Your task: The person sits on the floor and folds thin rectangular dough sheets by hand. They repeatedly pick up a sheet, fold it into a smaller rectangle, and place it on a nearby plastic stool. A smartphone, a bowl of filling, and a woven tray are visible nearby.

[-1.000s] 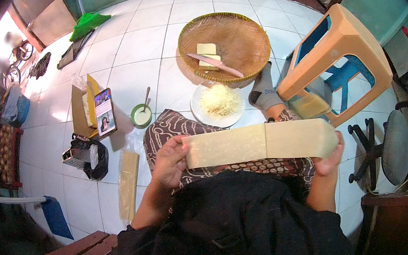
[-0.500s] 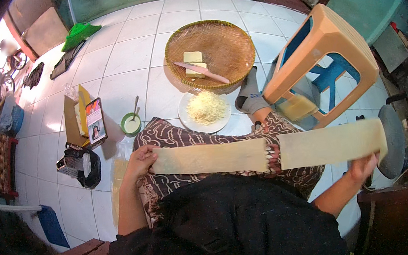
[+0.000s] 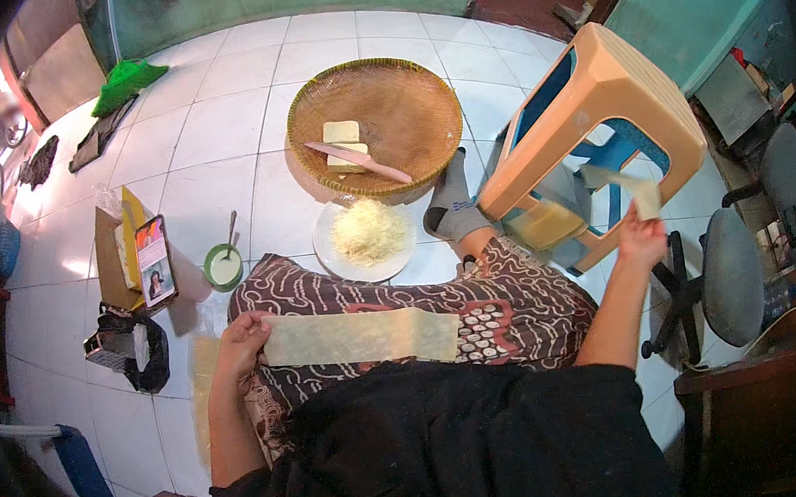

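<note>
My left hand (image 3: 240, 341) pinches one end of a long, pale strip of pastry sheet (image 3: 359, 338), which stretches across my patterned lap. Up at the right, beside the stool, my right hand (image 3: 643, 240) grips another pastry sheet (image 3: 646, 198), seen partly edge-on. Below the stool's near side rests a stack of similar pale sheets (image 3: 548, 224). In front of my lap stands a white plate (image 3: 325, 262) heaped with grated cheese (image 3: 367, 232). More flat yellowish sheets (image 3: 206, 395) lie to the left of my left forearm, partly hidden.
A woven basket (image 3: 402, 102) holds pale blocks (image 3: 341, 133) and a pink-handled knife (image 3: 375, 165). At left are a green cup (image 3: 223, 267) with spoon, a phone (image 3: 154, 260) against a box, and a grater (image 3: 110, 347). An orange stool (image 3: 632, 78) stands right.
The two sheets have come apart. My right hand has carried its sheet up and forward toward the stool, while the left hand's strip remains over my lap. The view has shifted slightly.
</note>
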`<state>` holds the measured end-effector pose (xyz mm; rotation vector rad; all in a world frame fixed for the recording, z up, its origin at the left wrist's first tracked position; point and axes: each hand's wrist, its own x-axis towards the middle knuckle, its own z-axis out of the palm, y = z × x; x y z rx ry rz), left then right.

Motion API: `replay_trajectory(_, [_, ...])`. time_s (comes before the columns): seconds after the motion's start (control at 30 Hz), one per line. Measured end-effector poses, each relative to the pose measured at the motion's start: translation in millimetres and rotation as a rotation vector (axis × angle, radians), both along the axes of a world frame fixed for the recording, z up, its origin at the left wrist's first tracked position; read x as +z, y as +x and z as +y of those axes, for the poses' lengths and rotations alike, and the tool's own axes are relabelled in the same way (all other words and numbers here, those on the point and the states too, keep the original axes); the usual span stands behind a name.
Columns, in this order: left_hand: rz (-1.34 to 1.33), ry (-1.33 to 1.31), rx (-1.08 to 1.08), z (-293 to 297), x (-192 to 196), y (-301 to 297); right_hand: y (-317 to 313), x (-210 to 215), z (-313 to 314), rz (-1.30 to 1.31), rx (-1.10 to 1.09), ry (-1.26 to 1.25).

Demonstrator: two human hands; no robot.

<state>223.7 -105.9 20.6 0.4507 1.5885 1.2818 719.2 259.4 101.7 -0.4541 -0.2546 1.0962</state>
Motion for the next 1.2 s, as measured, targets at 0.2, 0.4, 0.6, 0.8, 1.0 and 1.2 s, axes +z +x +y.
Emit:
replay_trajectory(0.2, [0.074,0.055,-0.047,1.8,-9.6,-10.2,-17.8,-57.1,-88.6,-0.041,0.239,-0.504])
replay_trajectory(0.4, [0.343,0.221,-0.059,37.7,-19.1,1.4,-56.1,-21.9,-110.8,-0.433,0.55,-0.228])
replay_trajectory(0.6, [0.114,0.299,0.067,41.3,-24.9,1.3,-189.4,-33.5,-49.8,-0.897,0.845,-0.045])
replay_trajectory(0.8, [-0.113,0.344,0.189,33.2,-19.1,-2.3,-317.4,-137.5,52.2,-1.856,0.972,0.09])
replay_trajectory(1.0, [0.011,0.35,0.194,42.3,-23.9,-5.9,-361.7,-205.0,106.7,-2.616,0.593,0.042])
replay_trajectory(1.2, [-0.008,0.429,0.207,44.8,-31.2,-9.1,-367.3,-202.1,108.0,-2.683,0.855,-0.071])
